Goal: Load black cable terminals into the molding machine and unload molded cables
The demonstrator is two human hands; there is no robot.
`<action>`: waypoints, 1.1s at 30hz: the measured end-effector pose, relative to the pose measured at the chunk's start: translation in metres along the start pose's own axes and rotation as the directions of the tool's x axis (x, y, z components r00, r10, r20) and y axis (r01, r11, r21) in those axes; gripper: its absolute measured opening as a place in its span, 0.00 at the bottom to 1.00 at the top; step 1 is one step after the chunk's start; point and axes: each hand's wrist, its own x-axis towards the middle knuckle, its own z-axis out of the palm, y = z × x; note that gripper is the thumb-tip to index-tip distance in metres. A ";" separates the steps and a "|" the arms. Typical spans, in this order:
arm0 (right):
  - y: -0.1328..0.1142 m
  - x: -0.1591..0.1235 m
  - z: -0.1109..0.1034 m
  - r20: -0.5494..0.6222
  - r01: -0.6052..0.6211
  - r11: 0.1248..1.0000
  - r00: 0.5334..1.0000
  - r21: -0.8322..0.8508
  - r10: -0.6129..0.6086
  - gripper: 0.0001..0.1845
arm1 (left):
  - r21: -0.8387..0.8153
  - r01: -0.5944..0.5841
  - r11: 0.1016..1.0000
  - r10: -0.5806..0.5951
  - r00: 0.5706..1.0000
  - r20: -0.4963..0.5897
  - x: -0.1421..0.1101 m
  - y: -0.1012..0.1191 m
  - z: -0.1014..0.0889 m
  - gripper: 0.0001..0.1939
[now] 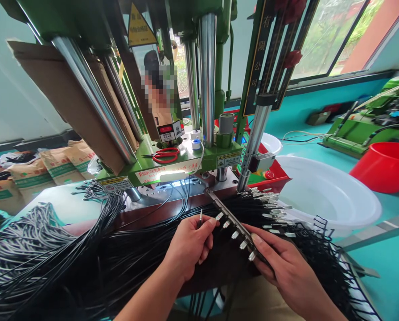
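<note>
My right hand grips a long dark metal bar near its lower end. Several small silver connectors stick out along the bar's left side. My left hand is closed beside the upper part of the bar, its fingertips close to the topmost connector. A thin object with a pale metal tip pokes up from those fingers; the rest is hidden. Beneath both hands lies a thick spread of black cables, with bare silver connector ends on the right.
A green press with steel columns stands ahead. Red-handled scissors lie on its plate. A white tub and a red bucket are at right, paper sacks at left. Black moulded strips pile at right.
</note>
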 end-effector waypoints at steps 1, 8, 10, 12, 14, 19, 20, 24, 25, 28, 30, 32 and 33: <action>0.000 0.000 0.000 -0.002 -0.001 1.000 1.000 -0.001 0.001 0.26 | 0.002 0.001 1.000 -0.001 1.000 0.003 0.000 0.000 0.000 0.14; 0.002 0.000 -0.003 0.009 -0.032 0.999 0.999 -0.009 0.032 0.27 | 0.030 0.016 0.999 -0.016 1.000 -0.008 0.001 0.002 -0.001 0.13; 0.002 0.001 -0.003 0.011 -0.029 1.000 1.000 -0.001 0.029 0.26 | 0.025 0.012 1.000 -0.012 1.000 -0.009 0.001 0.002 -0.001 0.13; 0.003 0.001 -0.003 0.010 -0.029 1.000 1.000 0.009 0.029 0.25 | 0.023 0.008 1.000 -0.007 1.000 -0.008 0.001 0.002 -0.001 0.13; 0.004 0.002 -0.003 0.015 -0.021 1.000 1.000 0.006 0.021 0.25 | 0.029 0.006 1.000 -0.006 1.000 -0.001 0.001 0.001 -0.001 0.13; 0.003 0.002 -0.003 0.044 0.019 1.000 0.999 -0.011 -0.019 0.23 | 0.034 0.011 0.999 -0.012 1.000 0.008 0.001 0.000 -0.002 0.13; 0.003 0.001 -0.003 0.046 0.021 1.000 0.999 -0.017 -0.020 0.23 | 0.031 0.012 0.999 -0.012 1.000 0.009 0.002 0.000 -0.002 0.13; 0.004 0.001 -0.003 0.057 0.027 0.999 0.998 -0.043 -0.025 0.24 | 0.023 0.010 1.000 -0.010 1.000 0.004 0.006 0.001 0.000 0.13; 0.004 0.001 -0.003 0.061 0.030 0.998 0.998 -0.053 -0.026 0.25 | 0.024 0.010 1.000 -0.010 1.000 -0.010 0.007 0.001 0.001 0.13; 0.003 0.000 -0.002 0.053 0.029 0.996 0.998 -0.086 -0.025 0.25 | 0.037 0.014 0.999 -0.012 0.998 -0.063 0.009 0.004 0.004 0.13; 0.002 -0.001 0.000 0.035 0.032 0.994 0.999 -0.105 -0.029 0.25 | 0.046 0.012 0.999 -0.008 0.997 -0.081 0.010 0.006 0.007 0.13; 0.000 -0.002 0.001 0.023 0.032 0.991 0.999 -0.129 -0.029 0.26 | 0.051 0.006 0.999 -0.001 0.996 -0.090 0.011 0.008 0.010 0.12; 0.000 -0.002 0.001 0.018 0.027 0.989 1.000 -0.143 -0.025 0.26 | 0.049 0.003 0.999 0.002 0.996 -0.094 0.011 0.008 0.011 0.12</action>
